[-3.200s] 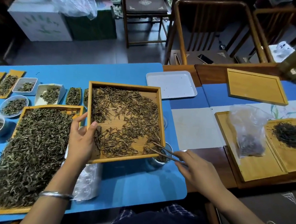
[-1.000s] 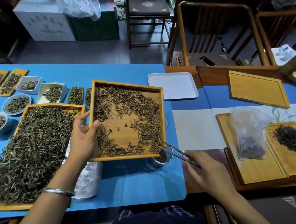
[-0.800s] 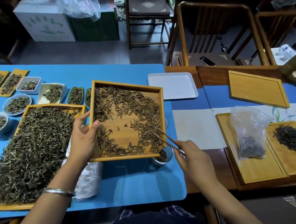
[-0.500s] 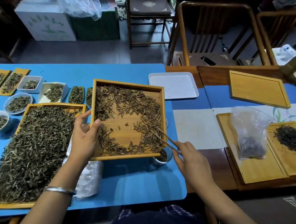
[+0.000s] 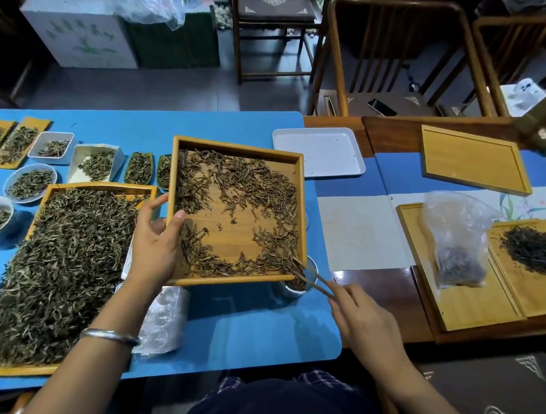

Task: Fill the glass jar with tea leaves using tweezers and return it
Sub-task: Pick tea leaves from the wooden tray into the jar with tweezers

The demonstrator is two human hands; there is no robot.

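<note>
Right hand (image 5: 362, 313) has drawn back toward the near corner, pinching tweezers (image 5: 313, 277) whose tips now meet tea leaves (image 5: 234, 191) above the glass jar (image 5: 295, 286). Left hand (image 5: 154, 247) still grips the tilted wooden tray (image 5: 240, 148).

glass jar (image 5: 295, 284) (mostly) behind tray (image 5: 228, 276), forearms cropped

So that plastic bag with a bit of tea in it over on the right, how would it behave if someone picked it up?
The plastic bag looks thin and crumpled, so it would probably sag and fold rather than hold its shape. Only a small dark clump of tea sits at its bottom, so it is likely very light, with that end hanging lowest.
</note>
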